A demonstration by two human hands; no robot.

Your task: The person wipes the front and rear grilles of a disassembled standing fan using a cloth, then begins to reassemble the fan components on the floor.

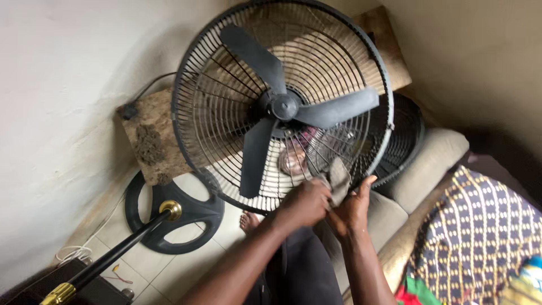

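Note:
A black fan head fills the middle of the head view, with its rear wire grille (214, 96) and three dark blades (339, 107) uncovered. At the grille's lower right rim, my left hand (305, 202) and my right hand (351, 210) meet around a small grey cloth (340, 176). The left hand's fingers are closed on the cloth. My right hand cups it from below, thumb raised beside the rim. The cloth rests against the grille wires.
The fan's round black base (169, 217) lies on the tiled floor, beside a black pole (113, 254) with gold fittings. A second black grille (405, 141) leans behind the fan. A wooden board (149, 141), beige cushions (429, 164) and a patterned fabric (480, 226) surround it.

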